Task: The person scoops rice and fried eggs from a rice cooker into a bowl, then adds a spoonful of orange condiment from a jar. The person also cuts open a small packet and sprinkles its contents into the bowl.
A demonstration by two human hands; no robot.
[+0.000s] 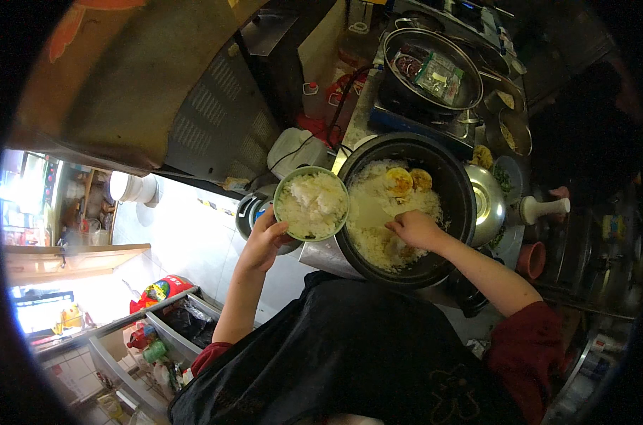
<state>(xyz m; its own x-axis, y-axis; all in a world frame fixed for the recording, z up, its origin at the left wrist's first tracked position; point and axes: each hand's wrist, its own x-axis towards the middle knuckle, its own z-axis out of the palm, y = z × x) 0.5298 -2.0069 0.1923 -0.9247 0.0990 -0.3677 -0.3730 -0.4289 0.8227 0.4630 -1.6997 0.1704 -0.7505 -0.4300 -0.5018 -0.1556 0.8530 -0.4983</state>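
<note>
My left hand (263, 239) grips the rim and side of a pale green bowl (347, 206) heaped with white rice (313, 199). Beside it stands a large black pot (462, 212) holding more rice, with two round yellow-brown pieces of food (399, 181) lying on top. Over this pot my right hand (414, 229) has its fingers closed around the end of a pale, flat rice paddle (370, 211), whose blade rests on the rice. The bowl is held at the pot's left rim.
Behind the pot, a wide metal pan (478, 90) with packets sits on a stove. A domed metal lid (486, 204) adjoins the pot's right side, near a reddish cup (531, 260). A white plastic jug (295, 151) stands behind the bowl; open bins (181, 324) are lower left.
</note>
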